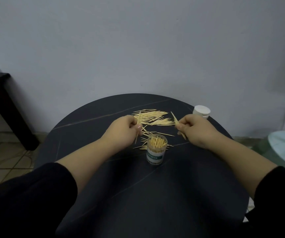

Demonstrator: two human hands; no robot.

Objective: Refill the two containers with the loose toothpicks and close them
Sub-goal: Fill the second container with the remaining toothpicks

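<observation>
One open container (156,150), uncapped and packed with upright toothpicks, at centre frame on a dark round table (181,186). Just above it, loose toothpicks (153,117) strewn in a fan across the table's far side. Left hand (123,130), left of centre, fingers pinched on a small bundle of toothpicks (18,125) angled steeply down. Right hand (195,128), right of centre, fingers closed on another few, tips slanting toward upper left. White capped container (201,111) beyond the right hand, near the table's rim. Black sleeves (26,194) along the lower edge.
</observation>
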